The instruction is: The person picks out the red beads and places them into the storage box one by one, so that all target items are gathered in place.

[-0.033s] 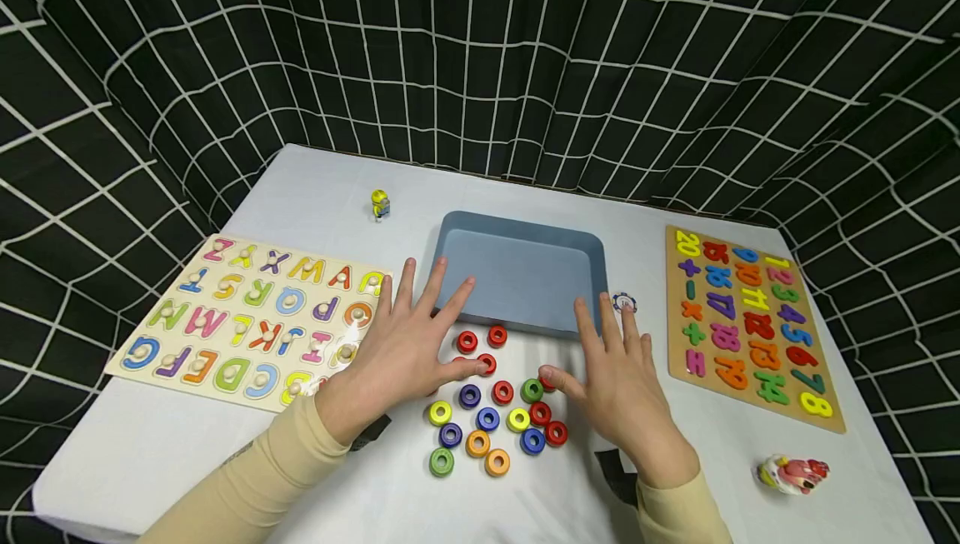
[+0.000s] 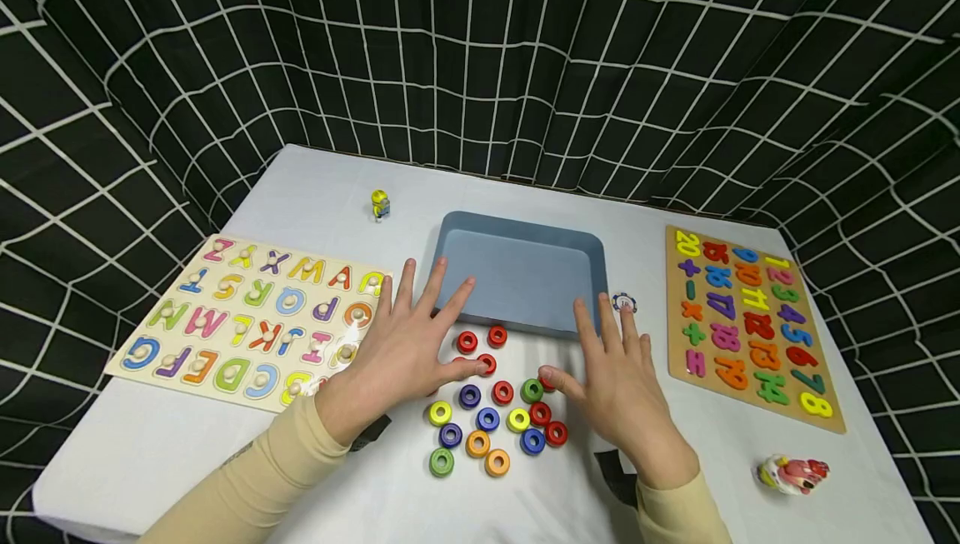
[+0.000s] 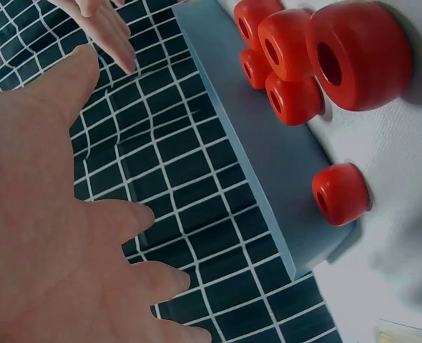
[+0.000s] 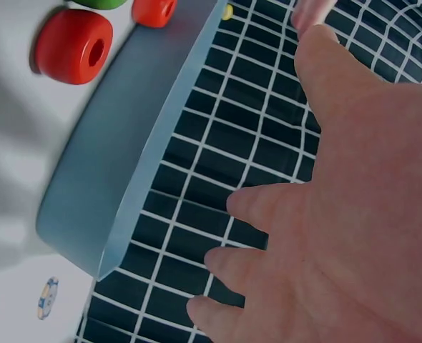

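Note:
My left hand [image 2: 405, 344] hovers with fingers spread, left of a scatter of ring-shaped beads and near the blue-grey tray [image 2: 525, 277]. Its thumb overlaps a red bead [image 2: 491, 366] in the head view. To the right of the beads, my right hand [image 2: 621, 381] is spread likewise, holding nothing; part of a red bead shows by its thumb. Both palms and straight fingers appear in the wrist views. Red beads [image 3: 357, 61] lie before the tray in the left wrist view, and another red bead [image 4: 71, 46] shows in the right wrist view. Yellow, green, blue, purple and orange beads lie nearer me.
A letter puzzle board [image 2: 247, 319] lies on the left, partly behind my left hand. On the right is a number board [image 2: 738, 327]. A yellow figurine [image 2: 380, 204], a poker chip [image 2: 624, 302] and a red-and-white figurine [image 2: 795, 475] stand or lie around the table.

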The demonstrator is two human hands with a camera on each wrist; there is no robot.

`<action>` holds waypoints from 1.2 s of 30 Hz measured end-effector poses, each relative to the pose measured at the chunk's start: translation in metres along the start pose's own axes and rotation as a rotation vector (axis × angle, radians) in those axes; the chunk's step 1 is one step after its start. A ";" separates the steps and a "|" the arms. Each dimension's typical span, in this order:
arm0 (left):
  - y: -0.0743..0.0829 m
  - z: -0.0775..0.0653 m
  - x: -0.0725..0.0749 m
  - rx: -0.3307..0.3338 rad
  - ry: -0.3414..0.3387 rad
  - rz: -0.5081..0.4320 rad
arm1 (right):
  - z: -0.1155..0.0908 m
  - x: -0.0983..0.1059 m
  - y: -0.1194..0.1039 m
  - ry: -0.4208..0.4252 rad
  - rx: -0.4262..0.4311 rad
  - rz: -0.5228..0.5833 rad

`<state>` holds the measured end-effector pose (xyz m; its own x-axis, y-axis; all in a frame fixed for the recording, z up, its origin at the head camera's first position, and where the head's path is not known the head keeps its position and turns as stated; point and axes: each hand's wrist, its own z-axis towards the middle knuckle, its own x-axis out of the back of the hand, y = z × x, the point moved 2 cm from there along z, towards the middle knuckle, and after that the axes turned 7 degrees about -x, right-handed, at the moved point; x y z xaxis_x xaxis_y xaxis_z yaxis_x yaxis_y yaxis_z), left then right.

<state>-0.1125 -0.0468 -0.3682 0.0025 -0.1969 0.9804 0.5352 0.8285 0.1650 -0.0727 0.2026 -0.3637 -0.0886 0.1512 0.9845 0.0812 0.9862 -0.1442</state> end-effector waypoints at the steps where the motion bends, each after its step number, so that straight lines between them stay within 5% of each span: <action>1: 0.000 0.000 0.000 0.000 -0.003 0.002 | -0.001 0.000 0.000 0.003 0.000 0.003; 9: 0.000 0.001 0.001 -0.011 0.005 -0.004 | -0.010 0.005 0.000 0.089 0.043 0.084; 13: -0.006 0.007 0.000 0.012 -0.056 -0.074 | -0.011 0.002 0.003 0.092 0.090 0.210; 20: -0.047 0.036 -0.007 0.111 -0.143 -0.401 | -0.001 -0.023 0.011 -0.097 0.087 0.354; 25: -0.077 0.052 -0.026 0.163 -0.221 -0.583 | 0.003 -0.039 0.010 -0.192 0.073 0.377; 29: -0.087 0.054 -0.038 0.200 -0.292 -0.593 | 0.005 -0.043 0.006 -0.176 0.060 0.362; 36: -0.087 0.057 -0.046 0.142 -0.281 -0.620 | 0.005 -0.032 0.001 -0.085 0.000 0.390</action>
<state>-0.2071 -0.0800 -0.4216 -0.4972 -0.5283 0.6882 0.2516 0.6714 0.6971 -0.0743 0.1995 -0.3960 -0.1330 0.5197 0.8439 0.1253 0.8535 -0.5058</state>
